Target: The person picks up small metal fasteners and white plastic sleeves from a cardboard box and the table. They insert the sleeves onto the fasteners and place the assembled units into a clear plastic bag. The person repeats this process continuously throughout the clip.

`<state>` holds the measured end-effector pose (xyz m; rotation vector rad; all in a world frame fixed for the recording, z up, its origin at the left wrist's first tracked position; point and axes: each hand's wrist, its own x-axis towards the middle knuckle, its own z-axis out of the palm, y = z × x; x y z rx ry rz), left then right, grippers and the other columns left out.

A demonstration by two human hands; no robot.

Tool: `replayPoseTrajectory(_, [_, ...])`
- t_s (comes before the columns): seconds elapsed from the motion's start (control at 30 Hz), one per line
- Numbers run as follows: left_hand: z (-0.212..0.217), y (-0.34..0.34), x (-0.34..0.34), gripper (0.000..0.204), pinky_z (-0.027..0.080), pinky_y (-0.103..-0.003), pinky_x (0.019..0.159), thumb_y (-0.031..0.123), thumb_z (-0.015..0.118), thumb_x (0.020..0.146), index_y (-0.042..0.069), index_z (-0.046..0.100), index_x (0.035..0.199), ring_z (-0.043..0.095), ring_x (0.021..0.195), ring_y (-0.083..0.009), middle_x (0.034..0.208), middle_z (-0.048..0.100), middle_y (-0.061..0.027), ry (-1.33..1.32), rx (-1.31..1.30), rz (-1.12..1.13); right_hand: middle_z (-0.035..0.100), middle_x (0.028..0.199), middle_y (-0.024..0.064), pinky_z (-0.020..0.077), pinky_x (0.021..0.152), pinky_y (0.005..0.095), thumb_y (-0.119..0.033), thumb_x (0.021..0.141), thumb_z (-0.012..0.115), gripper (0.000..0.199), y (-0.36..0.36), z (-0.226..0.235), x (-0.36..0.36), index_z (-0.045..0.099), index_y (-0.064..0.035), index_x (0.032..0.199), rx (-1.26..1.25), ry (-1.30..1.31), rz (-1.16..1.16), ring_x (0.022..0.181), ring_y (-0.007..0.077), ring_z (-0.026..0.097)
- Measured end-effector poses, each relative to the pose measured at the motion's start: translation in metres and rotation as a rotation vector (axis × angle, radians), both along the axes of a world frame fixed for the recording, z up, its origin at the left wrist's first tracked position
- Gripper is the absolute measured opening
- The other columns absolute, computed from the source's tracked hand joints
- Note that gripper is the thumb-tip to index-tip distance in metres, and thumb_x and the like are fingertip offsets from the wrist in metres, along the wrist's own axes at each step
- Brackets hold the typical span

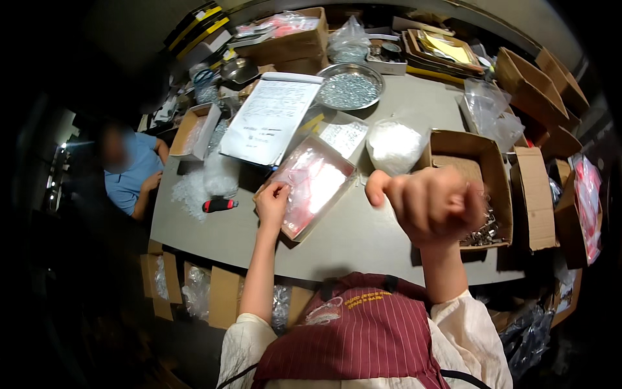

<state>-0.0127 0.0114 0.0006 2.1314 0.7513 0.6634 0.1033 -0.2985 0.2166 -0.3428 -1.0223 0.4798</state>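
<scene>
My left hand [273,200] reaches over a shallow cardboard box [296,235] filled with clear plastic bags [312,183] that have pink-red printing. Its fingertips pinch the edge of a bag near the box's left side. Raised above the table on the right, close to the camera, is my right hand [431,204]. Its fingers are curled in and somewhat blurred, so what they hold, if anything, stays hidden. Behind and below that hand stands an open cardboard box [504,188] with small metal parts [487,228] in it.
A red-and-black screwdriver handle [219,205] lies left, beside small clear plastic pieces [189,193]. Farther back are a clipboard with paper [269,120], a metal bowl of small parts [350,86] and a white plastic bag [395,144]. Another person [134,170] sits at the left edge.
</scene>
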Motion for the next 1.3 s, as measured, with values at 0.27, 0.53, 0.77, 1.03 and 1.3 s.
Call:
replayPoseTrajectory(0.27, [0.042,-0.038,-0.024,0.015,0.044,-0.020,0.064,0.013,0.066,0.100,0.000,0.073,0.104,0.060,0.077,-0.0053,0.087,0.069,0.0005,-0.448,-0.425,0.030,0.069,0.094,0.0066,0.0507,0.085,0.0310,-0.023,0.095,0.073,0.024,0.069,-0.110,-0.003,0.067,-0.0003,0.102,-0.983,-0.281,-0.436,0.091,0.0153,0.064])
replayPoseTrajectory(0.53, [0.057,-0.118,-0.050,0.020,0.054,-0.025,0.074,0.007,0.061,0.101,-0.003,0.067,0.118,0.068,0.087,-0.0083,0.096,0.074,-0.0063,-0.272,-0.205,-0.189,0.070,0.111,0.0136,0.0527,0.091,0.0329,-0.024,0.103,0.063,0.041,0.101,-0.169,-0.026,0.059,0.0043,0.133,-0.940,-0.333,-0.185,0.099,0.0192,0.066])
replayPoseTrajectory(0.77, [0.018,-0.115,-0.085,0.041,0.054,-0.024,0.074,0.007,0.067,0.098,0.000,0.055,0.137,0.064,0.099,-0.0102,0.121,0.065,-0.0090,-0.292,-0.698,-0.241,0.067,0.088,0.0011,0.0487,0.073,0.0241,-0.010,0.100,0.062,0.029,0.044,-0.183,-0.031,0.063,-0.0023,0.128,-1.187,-0.083,0.164,0.081,0.0072,0.062])
replayPoseTrajectory(1.03, [0.022,-0.131,-0.083,0.050,0.051,-0.024,0.069,0.012,0.071,0.097,0.000,0.048,0.139,0.063,0.081,-0.0088,0.096,0.066,-0.0042,-0.126,-0.932,-0.356,0.066,0.080,0.0020,0.0488,0.069,0.0253,-0.003,0.093,0.072,0.055,0.001,-0.178,-0.031,0.045,-0.0043,0.141,-1.280,-0.098,0.205,0.075,0.0091,0.061])
replayPoseTrajectory(1.3, [-0.001,-0.149,-0.070,0.029,0.050,-0.023,0.068,0.014,0.070,0.098,0.000,0.066,0.122,0.064,0.083,-0.0077,0.096,0.070,-0.0022,0.014,-0.806,-0.484,0.068,0.084,0.0060,0.0522,0.074,0.0275,0.000,0.092,0.071,0.062,-0.011,-0.177,-0.045,0.041,-0.0033,0.146,-1.298,-0.108,0.173,0.080,0.0123,0.065])
